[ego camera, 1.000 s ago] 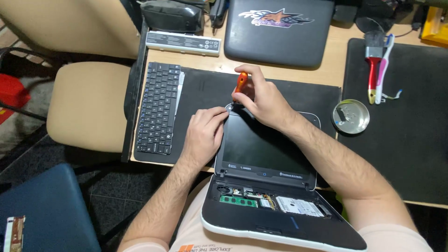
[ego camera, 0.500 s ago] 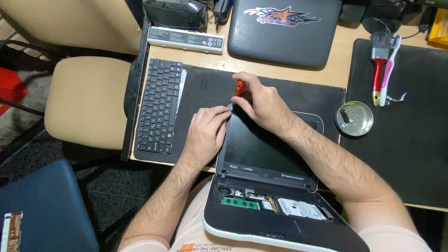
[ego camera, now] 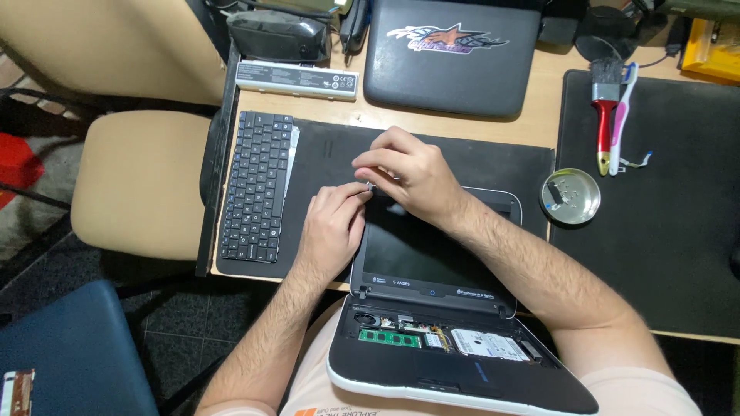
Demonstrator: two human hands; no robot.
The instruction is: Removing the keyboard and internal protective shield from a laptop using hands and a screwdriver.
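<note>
The orange-handled tool that showed above the right hand [ego camera: 412, 173] a second ago, and half a second ago, is no longer visible; that hand has folded down over it or let it go, and which cannot be told. Both hands now meet at the upper left corner of the small opened laptop with a glossy black screen and white-edged base [ego camera: 432, 254], at the centre of the frame. The left hand [ego camera: 333, 225] lies flat beside that corner, its fingers [ego camera: 356, 189] extended and pinched lightly toward a small grey piece at the screen edge; the right hand's fingers are curled and clenched over the same spot, their contents hidden. Judged from this, work has shifted from driving to fine handling at the bezel corner. The laptop's lower base is uncovered, exposing a green memory board [ego camera: 389, 337] and a silver flat drive [ego camera: 489, 344]. It rests partly on the person's lap and partly on a matte black rubber mat [ego camera: 324, 150] covering the pale wooden bench [ego camera: 551, 85]. Left of centre lies a detached black keyboard with matte keys [ego camera: 257, 185]. At right centre sits a round shiny metal dish [ego camera: 570, 196] holding small parts; above it a red-handled brush [ego camera: 605, 115].
</note>
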